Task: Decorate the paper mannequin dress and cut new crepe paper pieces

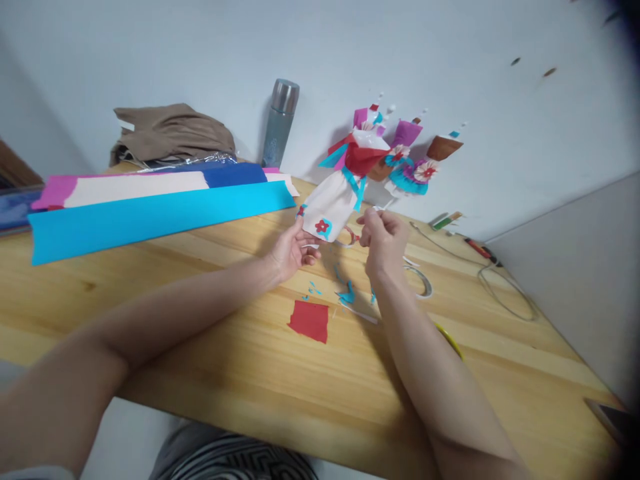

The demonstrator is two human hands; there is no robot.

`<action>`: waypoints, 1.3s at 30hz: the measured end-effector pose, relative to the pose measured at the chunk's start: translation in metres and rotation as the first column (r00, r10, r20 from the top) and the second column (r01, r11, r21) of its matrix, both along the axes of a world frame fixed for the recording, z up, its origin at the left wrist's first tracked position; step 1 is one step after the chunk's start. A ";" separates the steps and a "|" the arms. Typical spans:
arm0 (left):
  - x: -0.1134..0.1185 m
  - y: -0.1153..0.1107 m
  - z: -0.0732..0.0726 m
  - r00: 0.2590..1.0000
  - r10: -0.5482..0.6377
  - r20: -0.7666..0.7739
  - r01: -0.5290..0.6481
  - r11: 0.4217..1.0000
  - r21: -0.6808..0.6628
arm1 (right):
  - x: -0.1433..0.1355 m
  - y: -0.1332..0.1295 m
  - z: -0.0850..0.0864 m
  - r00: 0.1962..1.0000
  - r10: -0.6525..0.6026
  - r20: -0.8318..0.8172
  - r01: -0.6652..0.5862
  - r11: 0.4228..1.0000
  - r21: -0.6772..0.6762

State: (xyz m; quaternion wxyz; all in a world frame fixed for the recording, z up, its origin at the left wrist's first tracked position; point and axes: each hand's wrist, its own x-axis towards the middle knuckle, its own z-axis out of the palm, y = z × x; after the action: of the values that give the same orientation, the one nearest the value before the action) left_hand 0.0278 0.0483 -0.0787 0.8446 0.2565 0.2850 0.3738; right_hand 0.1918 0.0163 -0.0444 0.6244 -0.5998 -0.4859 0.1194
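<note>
A crepe-paper dress [330, 200] is raised over the wooden table, tilted, with a white skirt, red top and blue sash. Red flowers on blue backing decorate its hem. My left hand [293, 252] grips the skirt's lower left edge, thumb in front and fingers below. Just right of the skirt, my right hand [384, 241] is closed in a pinch; what lies in its fingers, if anything, is hidden. Under the hands are blue paper scraps [346, 292] and a red paper piece [310, 321].
Blue crepe paper [165, 217] lies at left, before a brown cloth [175, 133]. A grey flask [280, 123] stands by the wall near several paper figures [413, 167]. Tape rolls [425, 283], a cable [510, 297] and a red-handled tool [477, 249] sit at right.
</note>
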 end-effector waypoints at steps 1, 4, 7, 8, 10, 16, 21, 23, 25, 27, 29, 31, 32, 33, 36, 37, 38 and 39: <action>-0.001 -0.001 0.000 1.000 -0.008 -0.013 0.008 1.000 0.002 | 0.001 -0.001 0.004 1.000 0.004 -0.011 -0.004 1.000 0.009; -0.001 -0.005 -0.001 0.999 -0.019 -0.034 0.019 1.000 -0.008 | 0.002 -0.004 0.013 0.998 0.048 -0.050 -0.048 0.999 -0.006; -0.002 -0.006 -0.004 0.999 0.006 -0.039 -0.007 1.000 -0.018 | 0.005 -0.008 0.015 0.994 0.105 -0.024 -0.106 0.994 -0.032; -0.003 -0.007 -0.005 0.999 0.017 -0.040 -0.017 1.000 -0.017 | 0.006 -0.010 0.014 0.993 0.117 0.003 -0.117 0.992 -0.045; -0.006 -0.007 -0.005 0.998 0.025 -0.053 -0.026 0.999 -0.018 | 0.008 -0.015 0.011 0.991 0.120 0.052 -0.116 0.990 -0.077; -0.018 -0.012 0.003 0.984 0.040 -0.175 -0.052 0.996 -0.066 | 0.000 -0.033 -0.004 0.988 0.140 0.061 -0.130 0.980 -0.152; -0.022 -0.016 0.003 0.981 0.072 -0.179 -0.064 0.997 0.054 | -0.018 -0.037 -0.020 0.983 0.183 0.018 -0.176 0.963 -0.206; -0.024 -0.017 0.002 0.979 0.045 -0.201 -0.029 0.996 0.080 | -0.025 -0.037 -0.024 0.979 0.205 0.013 -0.196 0.951 -0.239; -0.025 -0.016 0.002 0.976 0.013 -0.220 0.003 0.997 0.072 | -0.030 -0.038 -0.027 0.977 0.215 0.010 -0.205 0.943 -0.261; -0.026 -0.015 0.003 0.974 -0.016 -0.225 0.031 0.998 0.060 | -0.033 -0.040 -0.029 0.977 0.213 -0.004 -0.206 0.938 -0.278; -0.027 -0.014 0.003 0.971 -0.056 -0.232 0.072 0.995 0.063 | -0.035 -0.041 -0.031 0.979 0.204 -0.029 -0.203 0.936 -0.289; -0.027 -0.013 0.003 0.960 -0.102 -0.261 0.125 0.990 0.073 | -0.032 -0.042 -0.031 0.982 0.183 -0.044 -0.188 0.937 -0.295; -0.027 -0.012 0.003 0.953 -0.121 -0.279 0.147 0.986 0.076 | -0.029 -0.043 -0.029 0.986 0.163 -0.039 -0.167 0.944 -0.286; -0.027 -0.012 0.003 0.946 -0.130 -0.298 0.159 0.984 0.075 | -0.025 -0.043 -0.026 0.991 0.134 -0.027 -0.136 0.955 -0.264; -0.028 -0.009 0.005 0.935 -0.091 -0.343 0.130 0.987 0.094 | -0.008 -0.040 -0.007 1.000 0.013 0.001 -0.012 0.994 -0.112; -0.029 -0.007 0.005 0.934 -0.056 -0.354 0.103 0.988 0.113 | -0.002 -0.038 0.002 1.000 -0.024 -0.003 0.023 0.999 -0.048; -0.029 -0.005 0.005 0.932 -0.019 -0.361 0.071 0.989 0.132 | 0.004 -0.036 0.013 0.998 -0.063 -0.012 0.063 0.998 0.023; -0.030 -0.003 0.005 0.930 0.017 -0.366 0.038 0.989 0.142 | 0.009 -0.032 0.025 0.996 -0.083 -0.012 0.084 0.993 0.080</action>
State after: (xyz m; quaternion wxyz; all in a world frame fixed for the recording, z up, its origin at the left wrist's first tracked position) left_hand -0.0023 0.0455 -0.0737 0.7574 0.3846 0.4079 0.3347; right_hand 0.2003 -0.0156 -0.0196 0.6546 -0.5936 -0.4619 0.0763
